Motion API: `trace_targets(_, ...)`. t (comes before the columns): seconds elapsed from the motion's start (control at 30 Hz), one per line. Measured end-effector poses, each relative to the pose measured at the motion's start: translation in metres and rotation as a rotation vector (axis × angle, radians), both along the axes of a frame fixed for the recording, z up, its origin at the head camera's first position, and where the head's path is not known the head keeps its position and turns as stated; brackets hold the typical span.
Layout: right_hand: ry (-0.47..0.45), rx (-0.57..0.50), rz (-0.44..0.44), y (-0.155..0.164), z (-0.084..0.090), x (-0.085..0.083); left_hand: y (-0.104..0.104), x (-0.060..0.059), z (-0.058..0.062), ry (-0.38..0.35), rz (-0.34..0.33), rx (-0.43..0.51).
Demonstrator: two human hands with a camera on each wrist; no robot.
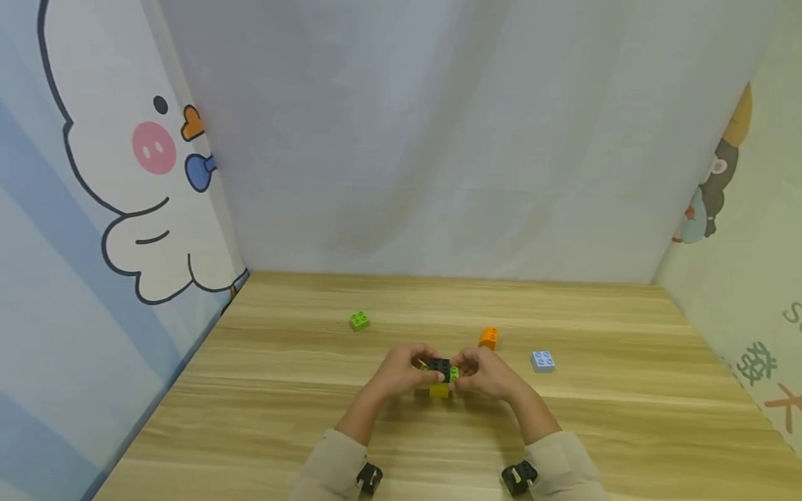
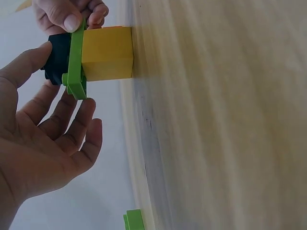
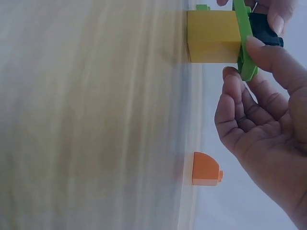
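Note:
A small stack stands on the wooden table [image 1: 282, 390]: a yellow brick [image 1: 438, 391] at the bottom, a thin green plate [image 1: 454, 373] on it, and a black brick [image 1: 441, 366] on top. My left hand [image 1: 418, 366] pinches the black brick [image 2: 60, 57] with its thumb, and its fingertips [image 2: 88, 108] touch the green plate's [image 2: 76, 62] edge. My right hand [image 1: 462, 366] grips the green plate [image 3: 243, 43] from the other side, one finger lying across it and the black brick [image 3: 266, 28]. The yellow brick [image 2: 108, 53] [image 3: 213, 36] rests flat on the table.
A loose green brick [image 1: 359, 320] lies to the far left, an orange rounded brick [image 1: 489, 338] [image 3: 206, 169] just behind my right hand, and a pale blue plate [image 1: 542, 360] to the right. Cartoon-printed walls enclose the table on three sides.

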State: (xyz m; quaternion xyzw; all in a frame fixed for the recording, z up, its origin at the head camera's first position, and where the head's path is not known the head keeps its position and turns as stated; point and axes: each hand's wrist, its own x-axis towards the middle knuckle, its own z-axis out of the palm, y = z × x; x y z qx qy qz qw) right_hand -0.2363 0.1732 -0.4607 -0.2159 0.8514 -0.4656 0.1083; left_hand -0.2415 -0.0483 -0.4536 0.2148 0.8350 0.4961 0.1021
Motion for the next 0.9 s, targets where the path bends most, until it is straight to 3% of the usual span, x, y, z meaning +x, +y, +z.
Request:
trace_targets(0.3, -0.017, -0.019, -0.003, 0.002, -0.001, 0.001, 0.0, -0.004, 0.003, -0.052, -0.019, 0.004)
trace_targets(0.5, -0.023, -0.025, -0.003, 0.001, -0.001, 0.0, 0.0, -0.006, 0.008, -0.08, -0.033, -0.048)
trace_targets(0.77, -0.006, -0.014, -0.01, 0.002, -0.001, -0.001, 0.004, -0.009, 0.015, -0.055, -0.038, -0.156)
trace_targets(0.9, -0.012, -0.024, -0.001, 0.002, -0.003, -0.002, 0.003, -0.009, 0.014, -0.057, -0.051, -0.163)
